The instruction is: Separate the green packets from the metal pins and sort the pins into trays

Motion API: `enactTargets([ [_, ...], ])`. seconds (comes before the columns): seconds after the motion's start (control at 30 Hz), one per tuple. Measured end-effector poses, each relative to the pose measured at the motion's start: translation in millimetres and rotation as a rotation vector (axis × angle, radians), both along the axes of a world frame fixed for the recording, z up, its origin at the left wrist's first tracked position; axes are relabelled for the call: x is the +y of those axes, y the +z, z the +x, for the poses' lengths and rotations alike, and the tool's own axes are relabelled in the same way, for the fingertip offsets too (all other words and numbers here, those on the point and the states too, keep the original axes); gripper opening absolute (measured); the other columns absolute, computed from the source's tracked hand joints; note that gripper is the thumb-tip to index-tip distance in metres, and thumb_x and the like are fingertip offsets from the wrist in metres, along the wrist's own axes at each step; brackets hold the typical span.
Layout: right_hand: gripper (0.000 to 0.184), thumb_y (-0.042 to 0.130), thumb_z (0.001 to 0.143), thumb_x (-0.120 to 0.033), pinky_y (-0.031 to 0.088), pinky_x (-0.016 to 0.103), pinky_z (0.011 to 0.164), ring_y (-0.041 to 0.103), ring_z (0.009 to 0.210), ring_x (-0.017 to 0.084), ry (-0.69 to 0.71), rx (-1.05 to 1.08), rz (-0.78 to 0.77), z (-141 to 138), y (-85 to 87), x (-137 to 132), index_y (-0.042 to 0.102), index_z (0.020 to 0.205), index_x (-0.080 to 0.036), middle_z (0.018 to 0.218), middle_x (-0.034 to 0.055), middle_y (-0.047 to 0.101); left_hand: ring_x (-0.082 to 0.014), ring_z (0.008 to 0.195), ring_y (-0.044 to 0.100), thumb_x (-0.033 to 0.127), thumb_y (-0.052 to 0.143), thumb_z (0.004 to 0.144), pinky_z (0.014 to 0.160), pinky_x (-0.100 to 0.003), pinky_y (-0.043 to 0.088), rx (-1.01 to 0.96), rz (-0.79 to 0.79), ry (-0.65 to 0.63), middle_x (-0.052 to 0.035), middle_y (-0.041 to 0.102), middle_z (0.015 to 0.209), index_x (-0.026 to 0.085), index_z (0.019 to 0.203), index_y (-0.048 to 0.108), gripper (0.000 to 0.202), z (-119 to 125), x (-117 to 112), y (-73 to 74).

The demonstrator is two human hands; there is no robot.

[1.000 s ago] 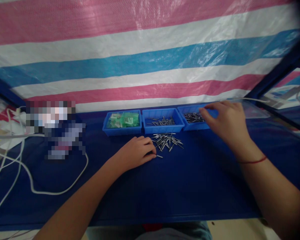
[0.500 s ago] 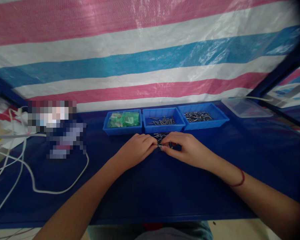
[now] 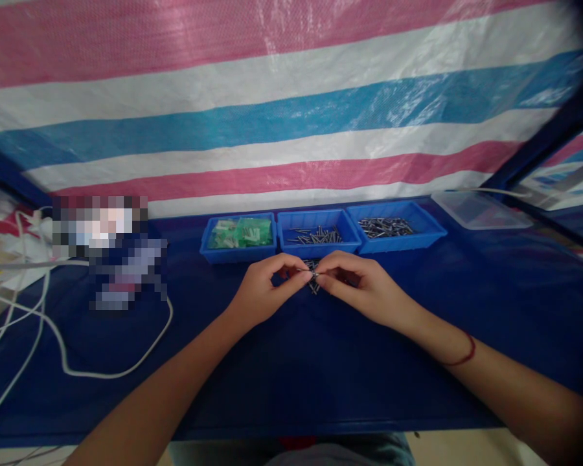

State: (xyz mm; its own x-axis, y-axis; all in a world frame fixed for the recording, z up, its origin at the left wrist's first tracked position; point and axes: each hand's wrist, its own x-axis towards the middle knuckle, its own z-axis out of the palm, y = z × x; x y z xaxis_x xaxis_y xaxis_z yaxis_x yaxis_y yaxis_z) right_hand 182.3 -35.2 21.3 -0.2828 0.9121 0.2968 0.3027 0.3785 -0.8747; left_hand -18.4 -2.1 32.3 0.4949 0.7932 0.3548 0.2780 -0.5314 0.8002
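Note:
My left hand (image 3: 265, 292) and my right hand (image 3: 358, 285) meet fingertip to fingertip just above a loose pile of small metal pins (image 3: 313, 283) on the blue table (image 3: 320, 369). Each hand pinches a small metal pin between thumb and forefinger, and the two pinches touch. Both hands hide most of the pile. Behind them stand three blue trays: the left tray (image 3: 208, 249) holds green and white packets, the middle tray (image 3: 318, 248) holds a few pins, the right tray (image 3: 420, 239) holds many pins.
White cables (image 3: 68, 362) loop across the left of the table beside a blurred patch (image 3: 109, 249). A clear plastic lid (image 3: 479, 210) lies at the back right. A striped pink, white and blue tarp (image 3: 291, 103) closes off the back. A dark frame post (image 3: 539, 152) rises on the right.
My right hand came back from the right tray to the pin pile and met my left hand. Both hands have since lifted slightly, pinching pins together.

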Motion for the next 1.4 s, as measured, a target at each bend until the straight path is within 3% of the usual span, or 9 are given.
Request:
enactTargets([
  [0.37,0.014,0.059,0.087,-0.034,0.048,0.031,0.070,0.058,0.080,0.017,0.021,0.025,-0.028,-2,3.6,-1,0.065,0.090,-0.021,0.089,0.0047,0.062,-0.0143,0.078,0.063,0.030,0.060,0.087,0.073,-0.026,0.050,-0.028,-0.030,-0.038,-0.0032,0.069,0.085,0.017,0.092,0.066,0.015,1,-2,0.7],
  [0.73,0.013,0.063,0.083,-0.034,0.047,0.029,0.061,0.054,0.068,0.014,-0.045,0.063,-0.031,-2,4.1,0,0.062,0.087,-0.021,0.083,0.0028,0.061,-0.0126,0.079,0.060,0.025,0.059,0.088,0.071,-0.024,0.047,-0.009,0.103,-0.048,-0.0034,0.065,0.088,0.017,0.094,0.064,0.011,0,0,0.6],
  [0.9,0.012,0.065,0.081,-0.032,0.045,0.028,0.057,0.051,0.063,0.013,-0.121,0.051,0.045,-2,4.4,0,0.061,0.083,-0.021,0.081,0.0029,0.060,-0.0144,0.087,0.059,0.025,0.058,0.088,0.078,-0.027,0.048,0.056,0.191,-0.012,-0.0051,0.061,0.096,0.018,0.094,0.064,0.010,-1,3,-4.0],
  [1.03,0.011,0.060,0.085,-0.031,0.046,0.030,0.061,0.055,0.068,0.015,-0.149,-0.076,0.190,6,9.9,6,0.062,0.081,-0.021,0.081,0.0037,0.062,-0.0176,0.097,0.057,0.029,0.057,0.089,0.086,-0.032,0.046,0.235,0.217,-0.016,-0.0063,0.059,0.104,0.020,0.102,0.062,0.017,-2,5,-8.3],
  [1.13,0.011,0.058,0.086,-0.031,0.045,0.032,0.062,0.057,0.072,0.017,-0.324,-0.198,0.323,28,16.2,17,0.062,0.081,-0.022,0.081,0.0043,0.064,-0.0209,0.102,0.055,0.031,0.056,0.090,0.091,-0.037,0.043,0.421,0.281,-0.048,-0.0070,0.060,0.109,0.020,0.111,0.060,0.024,-5,7,-9.7],
  [1.3,0.010,0.060,0.085,-0.034,0.042,0.034,0.062,0.055,0.067,0.019,-0.809,-0.346,0.425,92,21.9,37,0.064,0.082,-0.024,0.077,0.0040,0.064,-0.0225,0.100,0.056,0.032,0.054,0.090,0.082,-0.037,0.042,0.649,0.355,-0.067,-0.0071,0.060,0.114,0.022,0.114,0.061,0.027,-10,10,-9.6],
  [1.4,0.014,0.057,0.086,-0.037,0.037,0.037,0.063,0.053,0.067,0.022,-0.870,-0.409,0.407,126,21.3,41,0.066,0.081,-0.027,0.072,0.0046,0.063,-0.0208,0.096,0.057,0.031,0.051,0.092,0.080,-0.035,0.039,0.700,0.362,-0.083,-0.0055,0.061,0.110,0.023,0.108,0.064,0.022,-12,12,-10.4],
])
